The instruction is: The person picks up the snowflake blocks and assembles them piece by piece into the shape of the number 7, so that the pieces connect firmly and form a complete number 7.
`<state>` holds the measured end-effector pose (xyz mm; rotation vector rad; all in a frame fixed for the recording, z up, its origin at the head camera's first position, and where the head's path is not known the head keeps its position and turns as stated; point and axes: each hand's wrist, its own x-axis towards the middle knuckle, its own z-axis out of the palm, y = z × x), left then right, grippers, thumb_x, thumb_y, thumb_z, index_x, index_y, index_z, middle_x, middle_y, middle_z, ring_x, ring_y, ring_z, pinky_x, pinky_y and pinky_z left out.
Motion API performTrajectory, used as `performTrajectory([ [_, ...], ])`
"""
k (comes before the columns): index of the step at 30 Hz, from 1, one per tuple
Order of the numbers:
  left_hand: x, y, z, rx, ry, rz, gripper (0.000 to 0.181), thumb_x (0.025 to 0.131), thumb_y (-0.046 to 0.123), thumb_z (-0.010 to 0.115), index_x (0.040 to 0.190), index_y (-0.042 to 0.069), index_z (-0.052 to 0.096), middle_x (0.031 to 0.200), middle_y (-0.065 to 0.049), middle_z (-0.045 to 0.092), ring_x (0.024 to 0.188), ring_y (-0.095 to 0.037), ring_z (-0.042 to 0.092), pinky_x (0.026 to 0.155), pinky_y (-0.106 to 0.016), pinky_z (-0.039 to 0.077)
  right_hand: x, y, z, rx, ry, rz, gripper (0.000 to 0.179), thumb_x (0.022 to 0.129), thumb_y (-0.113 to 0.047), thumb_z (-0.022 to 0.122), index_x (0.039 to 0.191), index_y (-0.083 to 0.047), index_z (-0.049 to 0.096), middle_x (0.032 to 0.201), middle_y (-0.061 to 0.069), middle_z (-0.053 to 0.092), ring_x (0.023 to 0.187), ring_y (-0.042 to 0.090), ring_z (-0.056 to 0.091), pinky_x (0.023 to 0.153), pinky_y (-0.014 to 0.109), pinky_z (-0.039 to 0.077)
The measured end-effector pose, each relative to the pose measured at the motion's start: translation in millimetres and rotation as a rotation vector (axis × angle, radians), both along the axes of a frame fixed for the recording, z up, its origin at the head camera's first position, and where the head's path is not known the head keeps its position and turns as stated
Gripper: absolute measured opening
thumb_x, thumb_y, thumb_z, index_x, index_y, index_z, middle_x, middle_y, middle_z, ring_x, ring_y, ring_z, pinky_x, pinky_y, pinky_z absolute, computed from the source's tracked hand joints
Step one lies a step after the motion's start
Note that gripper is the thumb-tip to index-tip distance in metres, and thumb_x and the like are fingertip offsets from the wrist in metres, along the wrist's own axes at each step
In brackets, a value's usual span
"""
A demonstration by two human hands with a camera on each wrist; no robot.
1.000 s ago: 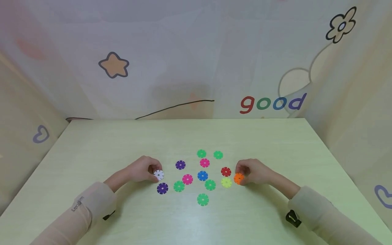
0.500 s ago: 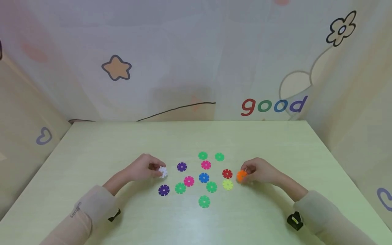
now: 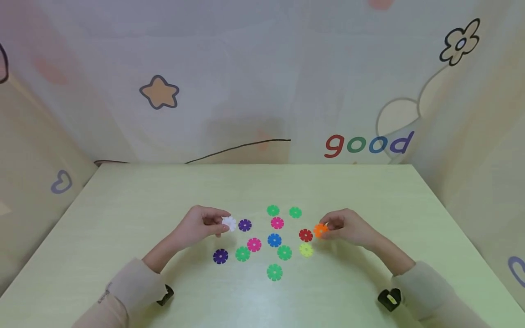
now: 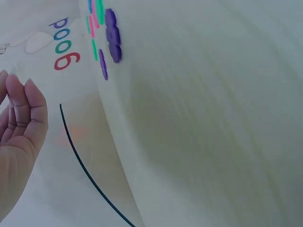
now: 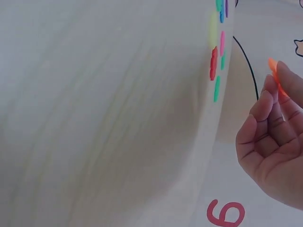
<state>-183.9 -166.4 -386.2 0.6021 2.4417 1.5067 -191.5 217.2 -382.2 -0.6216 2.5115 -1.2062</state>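
My left hand (image 3: 200, 228) pinches a white notched plastic disc (image 3: 229, 223) between thumb and fingers, raised over the table just left of a purple disc (image 3: 244, 225). On the other side, my right hand (image 3: 348, 228) pinches an orange disc (image 3: 320, 230) of the same snowflake-like kind, close beside a red disc (image 3: 305, 235). In the right wrist view the orange disc (image 5: 273, 66) shows between thumb and fingertips, off the tabletop. The left wrist view shows the left hand (image 4: 21, 118) at its edge, with the white disc hardly visible.
Several more discs lie flat and apart on the pale table (image 3: 164, 182): blue (image 3: 274, 240), pink (image 3: 277, 222), yellow (image 3: 306, 249), green (image 3: 274, 272) and a second purple one (image 3: 220, 256). A printed curtain (image 3: 246, 82) stands behind the table and along its sides.
My left hand has lifted the white disc and carried it right, toward the nearer purple disc. My right hand has raised the orange disc off the table beside the red one.
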Motion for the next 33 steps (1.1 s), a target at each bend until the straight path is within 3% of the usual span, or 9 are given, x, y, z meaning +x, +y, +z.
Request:
performTrajectory([
  [8,6.4,15.7,4.6,0.093,-0.021,0.063,0.036,0.081,0.011,0.069,0.112,-0.004,0.061,0.074,-0.006,0.059,0.065,-0.019,0.063,0.068,-0.028,0.053,4.2,-15,1.7,-0.064,-0.003,-0.031,0.024,0.079,-0.011,0.070,0.100,-0.002,0.066,0.079,0.005,0.061,0.072,0.022,0.051,0.059,0.023,0.046],
  [17,13.4,32.5,11.0,0.137,-0.036,0.099,0.033,0.081,0.006,0.067,0.113,-0.002,0.062,0.074,-0.007,0.059,0.065,-0.020,0.062,0.069,-0.033,0.053,9.0,-31,11.7,-0.138,-0.005,-0.036,0.024,0.081,-0.011,0.068,0.103,0.000,0.065,0.086,0.008,0.064,0.077,0.028,0.058,0.067,0.027,0.051],
  [22,16.6,41.1,17.1,0.179,-0.051,0.100,0.032,0.081,0.002,0.066,0.112,-0.003,0.062,0.076,-0.008,0.061,0.065,-0.021,0.062,0.070,-0.026,0.052,10.4,-35,14.6,-0.177,-0.017,-0.029,0.024,0.082,-0.012,0.067,0.103,0.001,0.065,0.087,0.009,0.065,0.080,0.037,0.058,0.069,0.027,0.051],
  [33,19.4,52.3,23.0,0.265,-0.098,0.096,0.033,0.083,0.004,0.065,0.114,-0.005,0.060,0.081,-0.016,0.063,0.066,-0.019,0.062,0.075,-0.026,0.051,13.4,-48,20.5,-0.206,-0.024,-0.041,0.022,0.082,-0.013,0.067,0.100,0.000,0.066,0.085,0.008,0.065,0.081,0.039,0.058,0.070,0.034,0.052],
])
